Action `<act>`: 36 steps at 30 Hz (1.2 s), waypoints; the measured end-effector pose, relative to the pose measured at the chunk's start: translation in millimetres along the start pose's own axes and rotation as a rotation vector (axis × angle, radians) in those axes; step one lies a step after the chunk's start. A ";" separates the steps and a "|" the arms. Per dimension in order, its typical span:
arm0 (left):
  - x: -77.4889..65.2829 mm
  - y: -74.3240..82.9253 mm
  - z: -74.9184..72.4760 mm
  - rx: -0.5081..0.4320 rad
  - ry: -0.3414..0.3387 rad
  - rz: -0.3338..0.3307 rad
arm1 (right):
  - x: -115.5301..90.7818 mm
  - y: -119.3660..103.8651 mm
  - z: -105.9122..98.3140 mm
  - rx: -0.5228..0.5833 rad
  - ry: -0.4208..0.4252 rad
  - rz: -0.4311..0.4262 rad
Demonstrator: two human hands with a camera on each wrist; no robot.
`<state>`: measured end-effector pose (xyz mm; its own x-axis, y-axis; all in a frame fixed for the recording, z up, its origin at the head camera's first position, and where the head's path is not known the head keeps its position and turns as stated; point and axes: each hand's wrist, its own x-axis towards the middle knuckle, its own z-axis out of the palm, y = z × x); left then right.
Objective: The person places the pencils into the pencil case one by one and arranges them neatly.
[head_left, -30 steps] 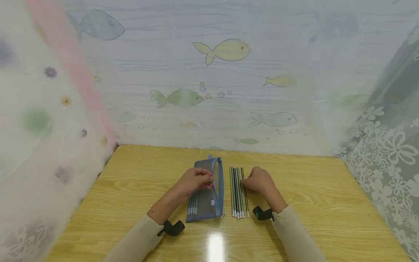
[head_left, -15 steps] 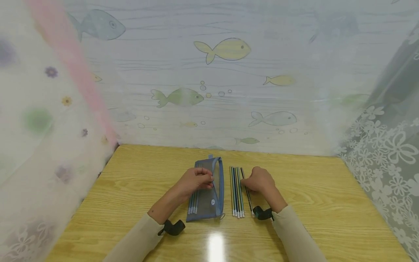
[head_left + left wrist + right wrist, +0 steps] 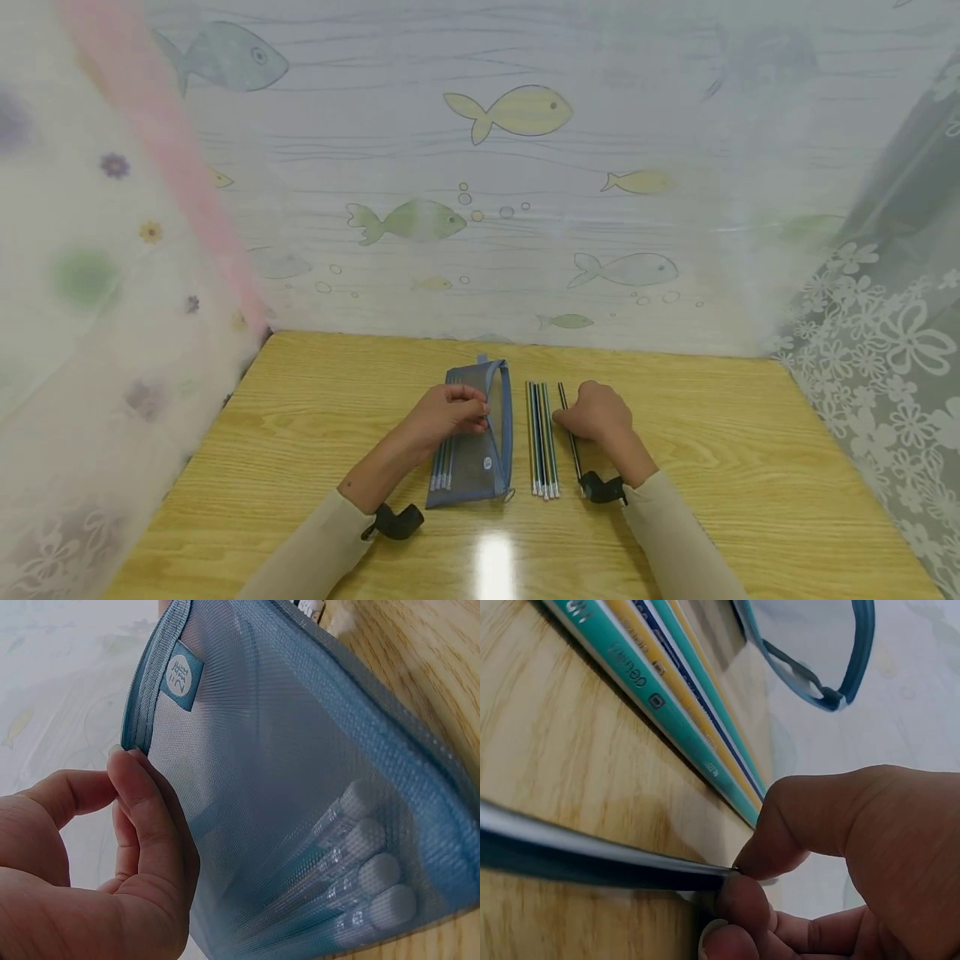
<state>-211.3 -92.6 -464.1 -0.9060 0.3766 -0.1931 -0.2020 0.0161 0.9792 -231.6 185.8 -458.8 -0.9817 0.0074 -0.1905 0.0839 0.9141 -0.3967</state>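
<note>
A blue mesh zip pencil pouch point(image 3: 474, 462) lies on the table with its zipped side gaping. My left hand point(image 3: 448, 412) pinches the zipper edge of that opening between thumb and fingers. Through the mesh, several pencils with white erasers point(image 3: 371, 874) show inside. My right hand point(image 3: 602, 412) pinches one dark pencil point(image 3: 592, 859) between thumb and fingertips, close over the table. In the head view its eraser end is hidden behind the wrist camera. Just left of the hand, a row of striped pencils point(image 3: 542, 442) in green, yellow and navy lies side by side.
The wood-grain table point(image 3: 720, 467) reaches back to a fish-print curtain point(image 3: 517, 250). Black wrist cameras hang under both wrists, the right one point(image 3: 602, 487) beside the held pencil. A zipper pull ring point(image 3: 510, 496) sits at the pouch's near corner.
The dark pencil has come away from the row: its eraser end swung right first, then its far end shifted right too. My left hand and the pouch have stayed put.
</note>
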 end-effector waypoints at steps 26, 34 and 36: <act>1.7 -1.0 0.5 0.001 0.012 -0.024 | -4.4 -36.5 -6.6 0.317 -0.175 -0.196; 3.0 -1.9 0.1 -0.004 0.001 -0.017 | -0.2 -50.9 -4.4 0.358 -0.224 -0.236; 3.4 -1.9 0.0 -0.009 -0.003 -0.015 | 1.2 -55.0 -3.5 0.372 -0.229 -0.243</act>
<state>-214.0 -91.4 -466.6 -0.9017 0.3792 -0.2078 -0.2190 0.0138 0.9756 -238.0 137.0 -434.1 -0.9212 -0.3151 -0.2283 -0.0463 0.6713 -0.7397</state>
